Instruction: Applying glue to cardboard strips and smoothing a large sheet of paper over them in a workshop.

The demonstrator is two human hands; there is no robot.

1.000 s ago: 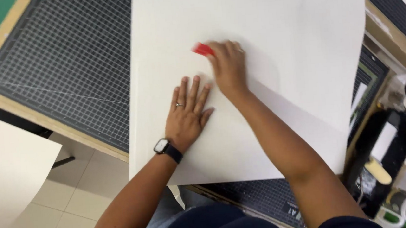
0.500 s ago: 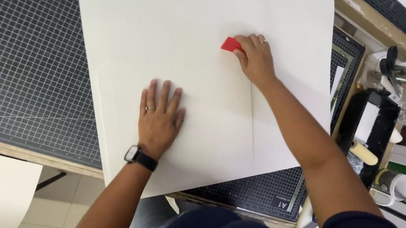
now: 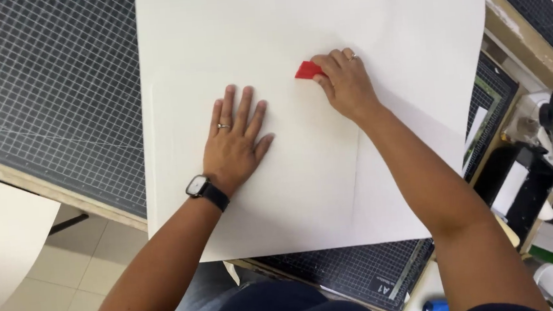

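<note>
Nearest to me, the front edge of the dark cutting mat [image 3: 345,278] shows under the sheet: matte surface with a fine printed grid, lying on a wooden table [image 3: 42,187] with a pale raw edge. The mat continues on the far left side, bare.

Over the mat lies a large white paper sheet [image 3: 398,27], smooth, matte and rectangular, its near edge overhanging the front of the mat. A faint rectangular outline shows beneath it, so a second layer lies under the top sheet.

My left hand [image 3: 235,142] rests flat on the sheet, palm down, fingers spread apart, gripping nothing. A ring sits on one finger and a black wristwatch [image 3: 200,186] on the wrist.

Farther out, my right hand [image 3: 344,84] is closed on a small red scraper [image 3: 308,71], a flat, stiff-looking wedge. Its edge lies on the sheet, just left of my fingertips, near the sheet's middle.

At the right margin stands a black upright box [image 3: 519,186] holding a white sheet-like item; what else it contains I cannot tell.
</note>
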